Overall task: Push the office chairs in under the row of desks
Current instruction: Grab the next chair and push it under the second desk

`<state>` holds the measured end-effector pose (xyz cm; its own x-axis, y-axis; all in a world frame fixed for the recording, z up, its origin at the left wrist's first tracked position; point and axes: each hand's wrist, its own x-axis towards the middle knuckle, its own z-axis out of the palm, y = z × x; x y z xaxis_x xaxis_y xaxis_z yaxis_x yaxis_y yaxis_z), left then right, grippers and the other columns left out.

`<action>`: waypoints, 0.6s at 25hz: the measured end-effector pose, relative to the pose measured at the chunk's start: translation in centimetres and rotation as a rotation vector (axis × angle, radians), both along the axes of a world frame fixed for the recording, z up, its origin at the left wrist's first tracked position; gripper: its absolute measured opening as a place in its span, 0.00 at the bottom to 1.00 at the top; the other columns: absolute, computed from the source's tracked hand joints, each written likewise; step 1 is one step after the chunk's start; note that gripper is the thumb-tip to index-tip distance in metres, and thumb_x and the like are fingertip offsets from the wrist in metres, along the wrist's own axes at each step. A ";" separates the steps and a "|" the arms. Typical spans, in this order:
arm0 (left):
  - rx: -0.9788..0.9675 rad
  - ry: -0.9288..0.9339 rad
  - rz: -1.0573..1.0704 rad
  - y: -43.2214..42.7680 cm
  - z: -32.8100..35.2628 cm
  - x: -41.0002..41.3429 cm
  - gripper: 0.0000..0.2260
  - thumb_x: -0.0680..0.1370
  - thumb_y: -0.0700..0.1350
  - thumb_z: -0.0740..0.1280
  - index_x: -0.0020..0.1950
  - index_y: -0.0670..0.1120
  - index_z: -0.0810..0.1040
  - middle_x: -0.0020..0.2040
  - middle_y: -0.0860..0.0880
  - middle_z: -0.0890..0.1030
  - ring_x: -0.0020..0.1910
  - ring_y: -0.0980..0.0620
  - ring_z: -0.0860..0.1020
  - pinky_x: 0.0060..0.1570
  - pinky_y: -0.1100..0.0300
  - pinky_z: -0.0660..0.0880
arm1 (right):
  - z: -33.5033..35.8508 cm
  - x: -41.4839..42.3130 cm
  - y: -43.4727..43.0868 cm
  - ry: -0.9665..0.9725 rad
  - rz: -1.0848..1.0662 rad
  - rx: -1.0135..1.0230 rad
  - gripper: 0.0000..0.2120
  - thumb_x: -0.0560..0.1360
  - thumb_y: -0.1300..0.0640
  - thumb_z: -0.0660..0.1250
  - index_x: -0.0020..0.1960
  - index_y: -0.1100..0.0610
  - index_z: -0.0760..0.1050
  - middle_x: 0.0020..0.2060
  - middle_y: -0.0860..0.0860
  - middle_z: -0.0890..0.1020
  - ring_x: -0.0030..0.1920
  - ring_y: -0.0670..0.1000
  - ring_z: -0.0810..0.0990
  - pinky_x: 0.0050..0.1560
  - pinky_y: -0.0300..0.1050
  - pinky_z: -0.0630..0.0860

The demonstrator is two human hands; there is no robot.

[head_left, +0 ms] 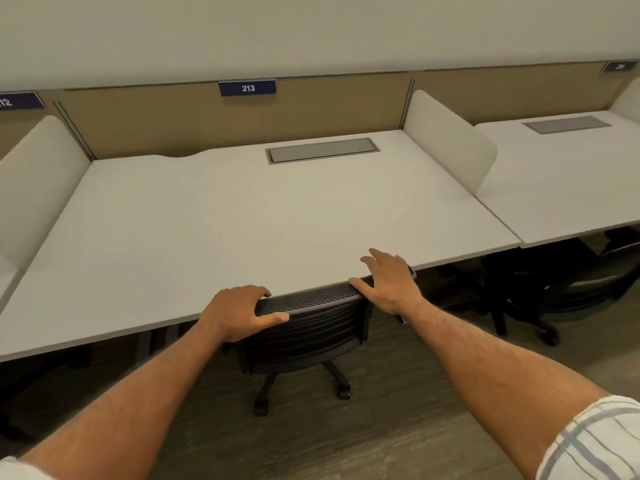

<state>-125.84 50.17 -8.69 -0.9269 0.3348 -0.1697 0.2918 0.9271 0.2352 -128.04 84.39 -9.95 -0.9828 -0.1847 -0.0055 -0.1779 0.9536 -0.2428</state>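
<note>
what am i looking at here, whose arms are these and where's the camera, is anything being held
No machine here: a person wears one wide-angle camera on the head, looking forward and down, so the two bare arms are their own. The single picture is that view. In front is a white desk in a row, under a sign reading 213, with a grey hatch set into the top; nothing loose lies on it. A black mesh chair is tucked against the desk edge. The left hand grips the top of the chair back; the right hand rests open on its other corner. Another chair sits under the next desk.
</note>
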 end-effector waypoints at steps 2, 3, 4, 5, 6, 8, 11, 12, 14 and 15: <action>-0.023 0.082 -0.094 1.6 0.2 0.2 0.46 0.68 0.82 0.52 0.75 0.53 0.71 0.72 0.52 0.76 0.68 0.50 0.75 0.66 0.50 0.71 | 0.0 1.7 0.9 0.026 -0.044 -0.047 0.36 0.80 0.32 0.58 0.80 0.52 0.62 0.82 0.55 0.59 0.81 0.56 0.57 0.81 0.58 0.52; -0.022 0.093 -0.146 2.9 0.3 0.4 0.45 0.70 0.81 0.52 0.78 0.53 0.66 0.77 0.50 0.69 0.74 0.49 0.68 0.72 0.47 0.65 | 0.1 2.8 1.6 0.028 -0.061 -0.065 0.36 0.80 0.32 0.58 0.81 0.52 0.61 0.82 0.55 0.58 0.81 0.56 0.56 0.81 0.57 0.53; -0.017 0.098 -0.199 4.4 0.3 0.5 0.45 0.72 0.80 0.53 0.81 0.53 0.60 0.81 0.48 0.62 0.79 0.48 0.60 0.77 0.44 0.57 | 0.2 3.8 2.1 0.031 -0.068 -0.070 0.37 0.80 0.33 0.59 0.81 0.52 0.59 0.83 0.55 0.56 0.81 0.56 0.55 0.81 0.56 0.54; -0.014 0.111 -0.263 6.5 0.3 0.7 0.45 0.73 0.79 0.53 0.82 0.54 0.56 0.83 0.47 0.56 0.82 0.48 0.53 0.79 0.42 0.50 | 0.1 5.1 2.8 0.045 -0.080 -0.057 0.37 0.80 0.33 0.59 0.82 0.52 0.58 0.83 0.55 0.55 0.81 0.56 0.55 0.81 0.56 0.55; -0.013 0.137 -0.334 8.8 0.3 0.8 0.45 0.73 0.79 0.53 0.83 0.54 0.53 0.84 0.47 0.52 0.82 0.47 0.49 0.79 0.41 0.45 | -0.1 6.5 3.6 0.070 -0.095 -0.034 0.38 0.80 0.33 0.59 0.82 0.53 0.58 0.83 0.55 0.55 0.82 0.56 0.54 0.81 0.57 0.56; -0.019 0.207 -0.473 13.6 0.2 1.4 0.44 0.74 0.78 0.51 0.83 0.54 0.52 0.84 0.47 0.49 0.83 0.47 0.45 0.79 0.41 0.42 | -0.5 9.1 5.7 0.109 -0.142 0.012 0.38 0.80 0.33 0.59 0.82 0.53 0.58 0.82 0.55 0.56 0.82 0.56 0.54 0.81 0.57 0.54; -0.038 0.275 -0.607 19.9 -0.3 2.7 0.45 0.74 0.79 0.47 0.83 0.54 0.52 0.84 0.47 0.47 0.83 0.48 0.44 0.79 0.40 0.41 | -1.4 14.1 9.5 0.067 -0.276 0.038 0.39 0.81 0.33 0.58 0.83 0.53 0.55 0.83 0.56 0.53 0.82 0.56 0.51 0.82 0.57 0.49; -0.048 0.277 -0.627 21.7 -0.7 3.2 0.45 0.73 0.79 0.45 0.83 0.53 0.52 0.84 0.47 0.47 0.83 0.48 0.44 0.79 0.39 0.42 | -1.9 16.0 11.1 0.051 -0.320 0.038 0.39 0.81 0.33 0.58 0.83 0.53 0.54 0.83 0.55 0.52 0.83 0.56 0.50 0.82 0.57 0.49; -0.085 0.266 -0.662 25.3 -1.7 4.4 0.47 0.72 0.80 0.41 0.83 0.53 0.52 0.84 0.46 0.46 0.83 0.47 0.43 0.79 0.38 0.42 | -2.9 19.9 14.5 0.033 -0.406 0.033 0.39 0.80 0.33 0.59 0.83 0.53 0.55 0.83 0.55 0.52 0.83 0.56 0.51 0.82 0.58 0.48; -0.108 0.263 -0.682 27.4 -2.2 5.3 0.48 0.70 0.81 0.39 0.83 0.53 0.51 0.84 0.46 0.46 0.83 0.46 0.43 0.79 0.38 0.42 | -3.5 22.0 16.6 0.029 -0.454 0.029 0.39 0.80 0.33 0.59 0.83 0.53 0.55 0.83 0.55 0.52 0.83 0.56 0.51 0.81 0.57 0.48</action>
